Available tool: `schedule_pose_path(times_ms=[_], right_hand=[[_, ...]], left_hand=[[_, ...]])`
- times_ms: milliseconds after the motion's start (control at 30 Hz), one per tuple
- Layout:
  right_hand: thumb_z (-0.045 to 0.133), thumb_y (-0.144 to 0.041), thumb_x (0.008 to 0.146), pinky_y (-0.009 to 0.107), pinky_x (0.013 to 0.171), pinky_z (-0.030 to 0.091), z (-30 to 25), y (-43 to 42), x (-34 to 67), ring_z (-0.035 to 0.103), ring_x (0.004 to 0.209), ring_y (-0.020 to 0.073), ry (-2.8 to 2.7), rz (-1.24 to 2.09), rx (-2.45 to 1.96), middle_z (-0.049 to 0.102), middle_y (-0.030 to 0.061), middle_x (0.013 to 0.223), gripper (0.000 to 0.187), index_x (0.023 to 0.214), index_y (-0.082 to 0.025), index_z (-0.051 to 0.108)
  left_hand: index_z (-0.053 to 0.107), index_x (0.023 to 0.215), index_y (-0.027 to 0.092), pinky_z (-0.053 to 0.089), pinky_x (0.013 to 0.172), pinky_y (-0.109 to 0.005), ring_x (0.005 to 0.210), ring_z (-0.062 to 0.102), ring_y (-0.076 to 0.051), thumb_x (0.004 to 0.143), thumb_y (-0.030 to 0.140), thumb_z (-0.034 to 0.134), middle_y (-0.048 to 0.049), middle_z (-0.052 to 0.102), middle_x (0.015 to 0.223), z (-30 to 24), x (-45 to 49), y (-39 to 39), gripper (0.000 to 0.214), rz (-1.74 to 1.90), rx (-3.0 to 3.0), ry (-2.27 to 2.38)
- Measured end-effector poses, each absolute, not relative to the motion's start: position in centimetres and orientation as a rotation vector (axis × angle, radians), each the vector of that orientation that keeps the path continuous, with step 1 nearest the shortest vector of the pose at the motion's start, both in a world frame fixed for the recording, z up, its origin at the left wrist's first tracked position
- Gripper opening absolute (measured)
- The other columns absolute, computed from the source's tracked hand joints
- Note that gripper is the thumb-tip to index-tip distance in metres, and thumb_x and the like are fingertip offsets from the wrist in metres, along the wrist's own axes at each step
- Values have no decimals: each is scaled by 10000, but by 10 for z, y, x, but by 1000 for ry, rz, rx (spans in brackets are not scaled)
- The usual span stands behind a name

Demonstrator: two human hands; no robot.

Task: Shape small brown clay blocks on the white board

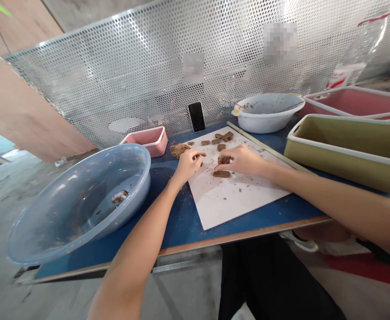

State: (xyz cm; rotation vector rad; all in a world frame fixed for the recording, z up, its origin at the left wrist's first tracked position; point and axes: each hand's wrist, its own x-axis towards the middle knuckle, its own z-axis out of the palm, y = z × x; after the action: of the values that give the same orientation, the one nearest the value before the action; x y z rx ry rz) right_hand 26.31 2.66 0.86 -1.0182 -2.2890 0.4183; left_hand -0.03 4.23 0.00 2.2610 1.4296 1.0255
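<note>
The white board (211,213) lies across the blue table (168,222), probably to catch crumbs, since brown bits are scattered over it. A flat brown piece (222,174) sits near the board's middle, with more brown pieces (221,146) towards its far edge, perhaps set back to leave working room. The right hand (239,160) bends over the flat piece, fingertips at its far side; whether they grip it, I cannot tell. The left hand (188,163) is curled at the board's left edge, just beside a crumbly lump (179,150); whether its fingers pinch anything is unclear. Left of the board stand 1 big blue basin (142,178) and, farther back, 1 pink tub (160,144). Behind the board a phone (196,116) leans upright, seemingly against the metal mesh (148,66). A long stick (268,146) runs along the board's right edge, under the right forearm; beyond it, the white bowl (264,123) and olive trough (341,153) limit room on that side.
</note>
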Motion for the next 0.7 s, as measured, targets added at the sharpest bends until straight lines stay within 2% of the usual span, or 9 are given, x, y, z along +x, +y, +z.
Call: schedule_pose_path(times_ms=[100,267,400,533,700], right_hand=[[814,-530,990,335,690,463,8,26,264,654,646,173,-2296,382,-983,788,11,768,295,897,-252,785],[738,-466,1055,340,776,492,9,27,264,712,766,192,-2316,367,-888,835,31,904,241,964,-260,827],[699,-439,1088,340,810,510,6,29,264,735,806,202,-2316,358,-868,847,35,935,249,993,-254,837],[588,-383,1135,349,851,541,2,33,263,771,881,222,-2335,353,-848,871,57,1026,289,1151,-261,849],[540,-358,1149,359,879,571,2,34,262,787,962,236,-2342,386,-812,867,90,1132,348,1316,-257,827]], left_hand=[[898,1060,176,607,1073,-416,1030,776,-263,897,59,604,-88,869,1091,0,0,43,356,1023,2254,1436],[897,1045,181,607,1078,-412,1027,778,-261,892,57,608,-82,871,1086,0,0,43,350,1026,2250,1438],[897,1041,176,607,1084,-412,1031,784,-260,890,51,608,-83,873,1096,0,1,43,349,1016,2252,1440],[901,1046,180,612,1083,-409,1053,790,-266,898,60,605,-83,874,1088,1,1,42,352,1013,2260,1436],[899,1061,183,629,1069,-396,1085,800,-267,903,72,614,-86,880,1145,1,0,42,344,1015,2239,1419]])
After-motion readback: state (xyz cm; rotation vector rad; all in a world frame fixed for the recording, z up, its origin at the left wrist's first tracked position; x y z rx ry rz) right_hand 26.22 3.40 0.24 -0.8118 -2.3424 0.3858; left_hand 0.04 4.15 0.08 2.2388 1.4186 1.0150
